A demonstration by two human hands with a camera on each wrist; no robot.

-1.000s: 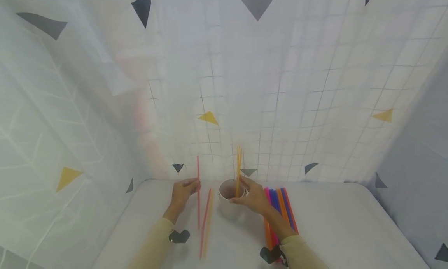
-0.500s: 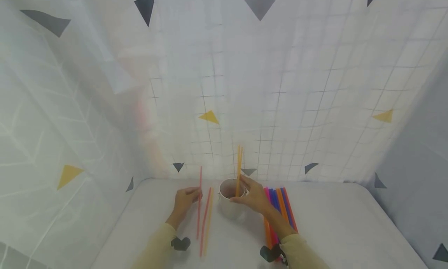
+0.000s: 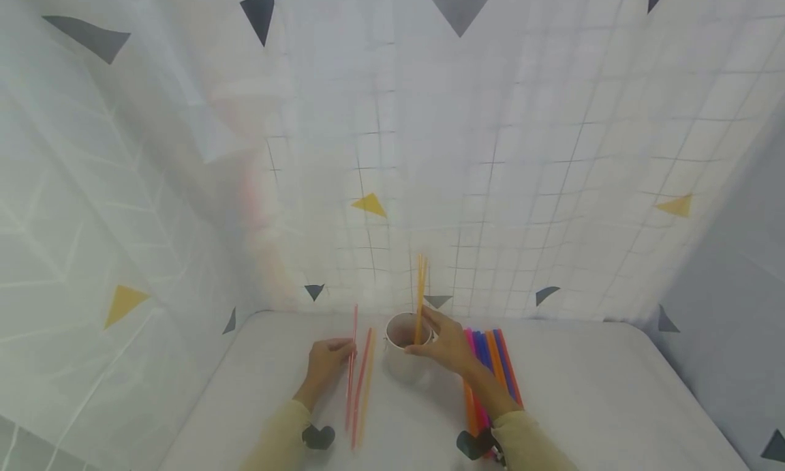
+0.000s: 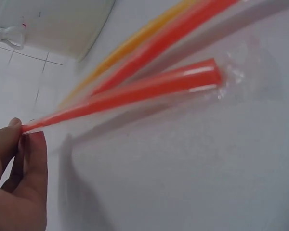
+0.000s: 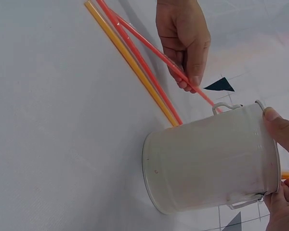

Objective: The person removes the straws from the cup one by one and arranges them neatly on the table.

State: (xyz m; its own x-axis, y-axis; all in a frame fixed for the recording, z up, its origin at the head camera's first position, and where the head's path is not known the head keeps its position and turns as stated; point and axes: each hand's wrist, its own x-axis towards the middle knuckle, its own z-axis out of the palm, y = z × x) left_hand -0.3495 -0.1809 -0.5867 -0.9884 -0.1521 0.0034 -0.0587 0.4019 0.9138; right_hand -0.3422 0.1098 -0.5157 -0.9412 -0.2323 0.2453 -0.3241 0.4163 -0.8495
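My left hand (image 3: 328, 365) pinches a red straw (image 4: 149, 90) in a clear wrapper, its upper end rising above the fingers. On the table just right of it lie another red straw (image 3: 362, 382) and a yellow-orange straw (image 3: 368, 388). A small off-white metal bucket (image 5: 212, 161) with side handles stands at the centre. My right hand (image 3: 446, 343) holds the bucket's rim, thumb (image 5: 279, 124) on the near side and fingers farther round. Several orange straws (image 3: 421, 280) stand up out of the bucket beside these fingers; their lower ends are hidden.
Several pink, blue, orange and red straws (image 3: 490, 362) lie in a row right of the bucket, partly under my right forearm. The white table (image 3: 589, 389) meets a patterned sheet (image 3: 490, 185) at its back edge.
My left hand has come down and slightly right with the red straw, drawing closer to the straws lying on the table. The right hand and bucket stay in place.
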